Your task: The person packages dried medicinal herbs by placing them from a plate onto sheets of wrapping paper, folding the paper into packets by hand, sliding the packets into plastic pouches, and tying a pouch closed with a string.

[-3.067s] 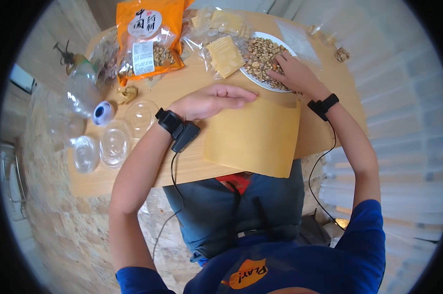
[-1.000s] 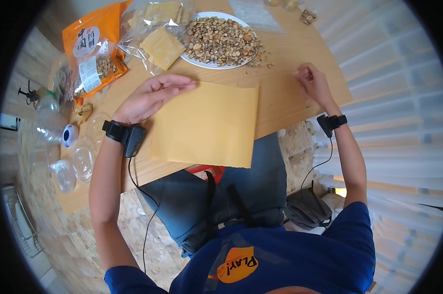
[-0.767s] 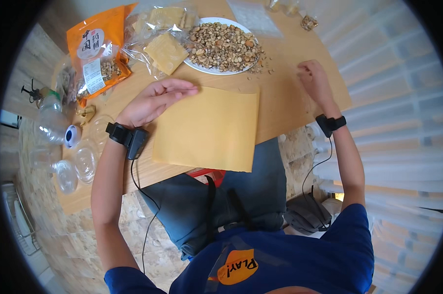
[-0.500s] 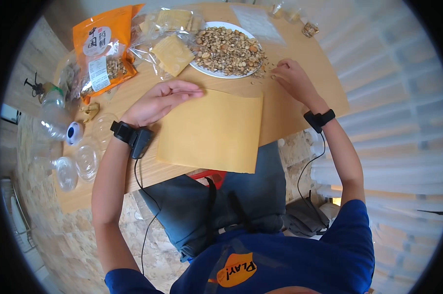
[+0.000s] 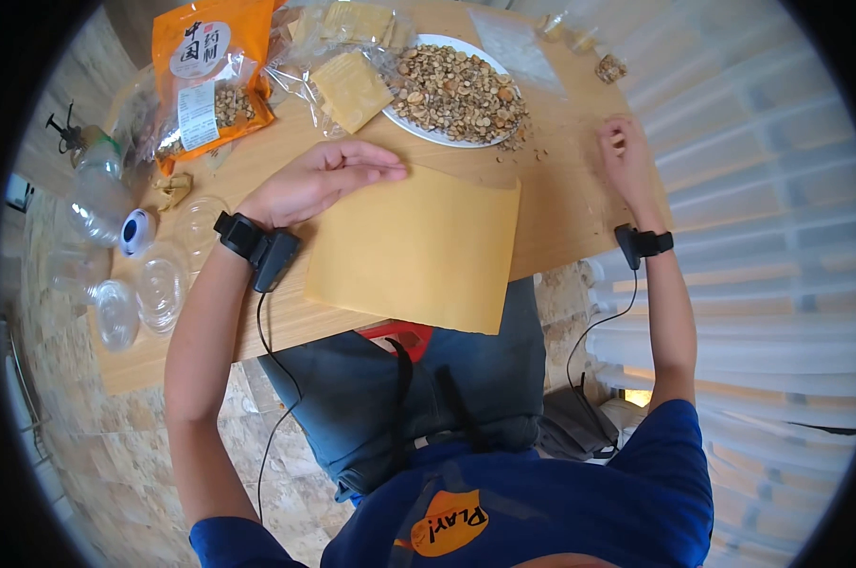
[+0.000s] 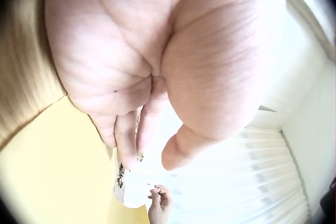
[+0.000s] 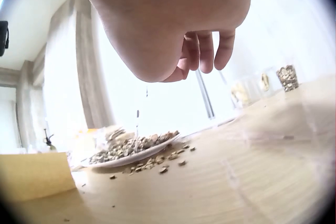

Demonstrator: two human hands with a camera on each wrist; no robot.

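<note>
A piece of yellow kraft paper (image 5: 414,251) lies over the table's near edge and overhangs it. My left hand (image 5: 324,180) is at its far left corner, fingers nearly straight, the little-finger side against the paper in the left wrist view. My right hand (image 5: 624,156) is raised over the right side of the table, fingers loosely curled; its palm is hidden. Below it in the right wrist view, a small dark piece (image 7: 137,113) hangs in mid-air. A white plate (image 5: 426,135) heaped with brown dried pieces (image 5: 461,95) stands beyond the paper, with loose crumbs (image 7: 164,170) beside it.
Left of the plate lie clear packets of yellow squares (image 5: 350,90) and an orange bag (image 5: 210,71). Clear plastic lids (image 5: 161,289), a spray bottle (image 5: 97,194) and a white roll (image 5: 137,232) crowd the left side. Small packets (image 5: 610,68) sit far right.
My right hand has left the plate, dipped toward the crumbs beside it half a second ago, and moved back right. My left hand has stayed at the paper's corner while the view shifted.
</note>
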